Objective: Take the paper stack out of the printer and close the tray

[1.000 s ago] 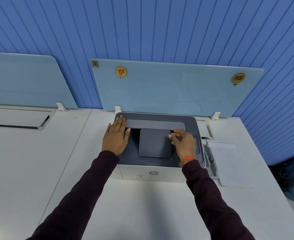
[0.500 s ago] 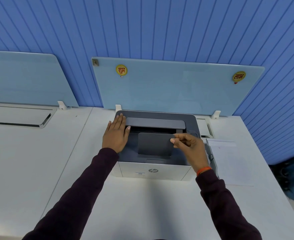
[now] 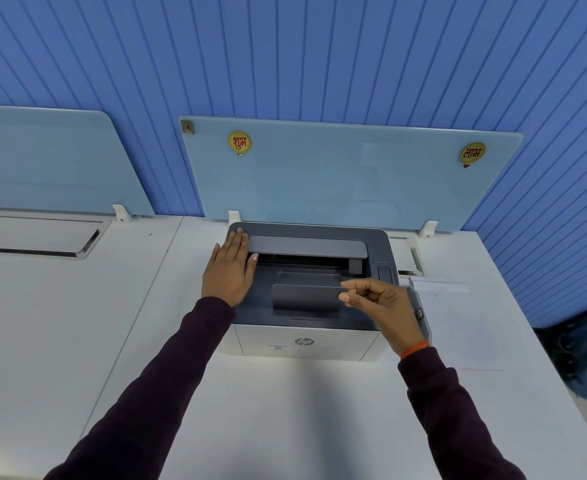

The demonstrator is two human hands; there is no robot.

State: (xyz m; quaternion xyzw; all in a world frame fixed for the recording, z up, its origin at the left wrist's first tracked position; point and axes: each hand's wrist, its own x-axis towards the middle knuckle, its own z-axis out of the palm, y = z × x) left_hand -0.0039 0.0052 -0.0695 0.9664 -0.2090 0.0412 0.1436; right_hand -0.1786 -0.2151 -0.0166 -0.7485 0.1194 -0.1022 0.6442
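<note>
A grey-and-white printer sits on the white desk against a glass divider. Its dark grey tray flap on top stands tilted up from the recess. My right hand pinches the flap's right edge between thumb and fingers. My left hand lies flat with fingers together on the printer's top left corner, holding nothing. A white paper stack lies on the desk just right of the printer.
The white desk extends toward me and to the left. A glass divider stands behind the printer, with a second one at far left. A blue bag sits off the desk's right edge.
The tray flap has swung from lying flat to tilted up toward me, with my right hand moving down and right along with its edge. My left hand stayed put.
</note>
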